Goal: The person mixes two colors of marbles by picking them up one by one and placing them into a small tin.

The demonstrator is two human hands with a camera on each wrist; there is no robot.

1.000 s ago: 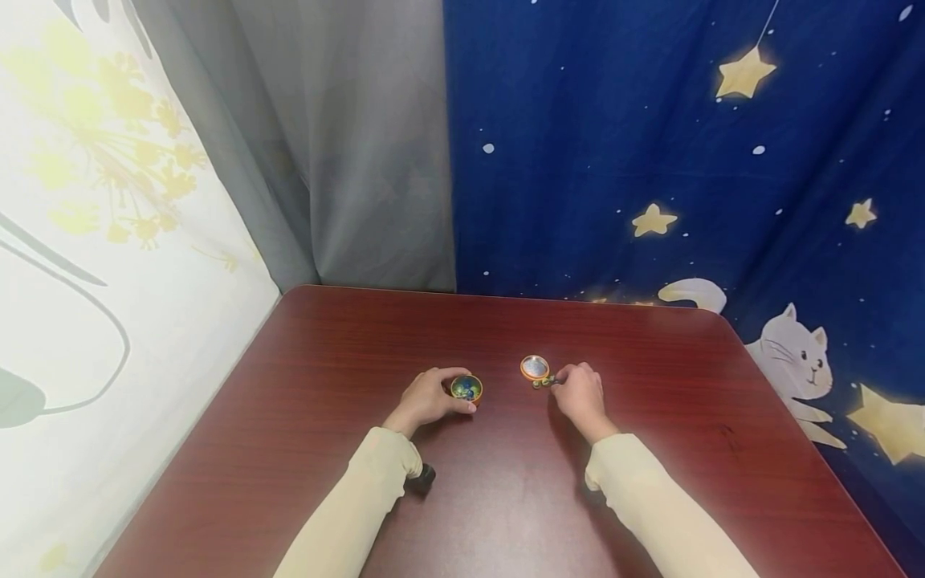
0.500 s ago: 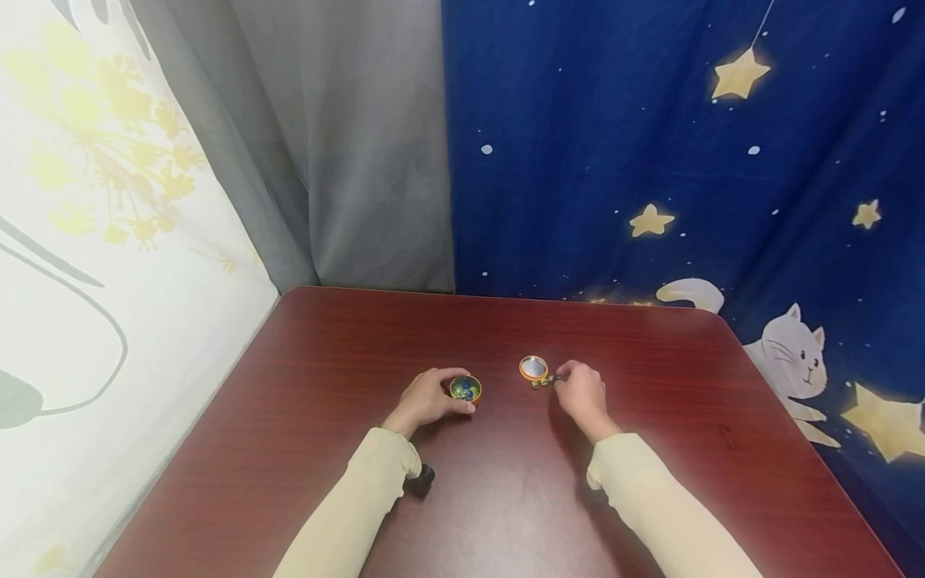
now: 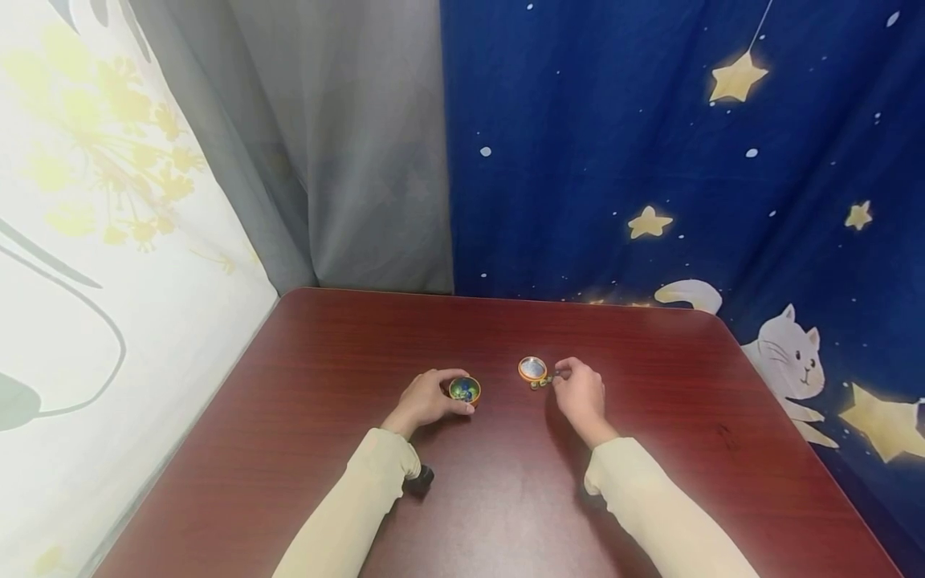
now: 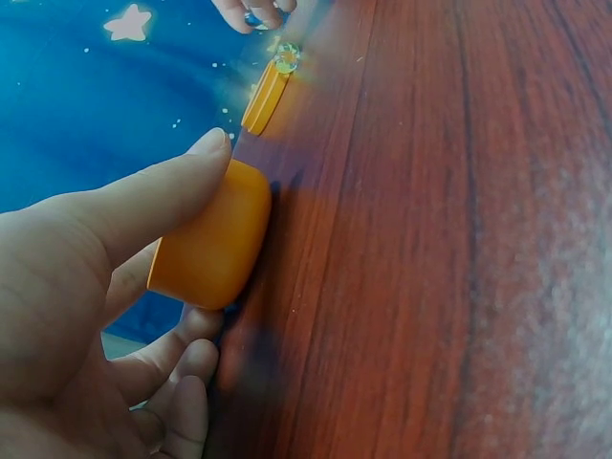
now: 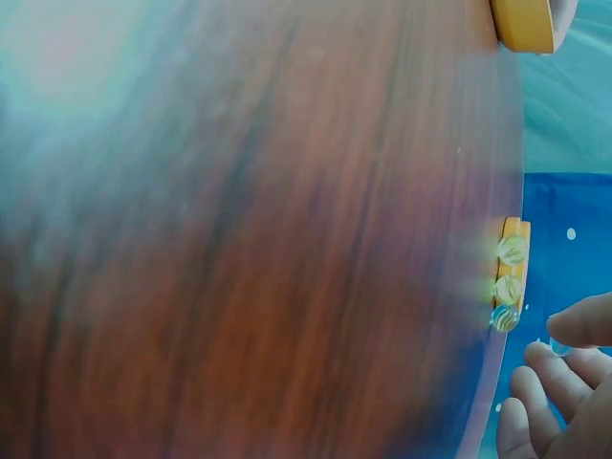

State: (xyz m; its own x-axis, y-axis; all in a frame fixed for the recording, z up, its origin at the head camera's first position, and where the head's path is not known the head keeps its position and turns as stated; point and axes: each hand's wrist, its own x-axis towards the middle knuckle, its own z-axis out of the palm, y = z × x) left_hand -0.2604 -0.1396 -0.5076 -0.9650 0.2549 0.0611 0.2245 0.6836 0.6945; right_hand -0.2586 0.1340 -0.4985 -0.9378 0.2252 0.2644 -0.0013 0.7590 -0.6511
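My left hand (image 3: pixel 426 397) grips a small round orange cup (image 4: pixel 225 234), thumb on the near side and fingers behind. The cup stands upright on the table, with several blue and green marbles (image 3: pixel 465 392) inside. To its right lies a shallow orange lid (image 3: pixel 532 368) with a pale, shiny inner face. Three clear swirled glass marbles (image 5: pixel 507 287) sit in a row along the lid's near edge. Just right of them, my right hand (image 3: pixel 581 395) pinches another glass marble (image 5: pixel 559 349) between thumb and forefinger, the other fingers loosely bent.
The reddish-brown wooden table (image 3: pixel 347 337) has rounded far corners. Grey and blue star-printed curtains (image 3: pixel 564 144) hang behind its far edge, and a white patterned cloth (image 3: pixel 108 321) borders the left side. A black device (image 3: pixel 419 479) sits under my left wrist.
My right fingers have shifted only slightly beside the marbles. The left hand, cup and lid hold their places, with a small drift of the head view.
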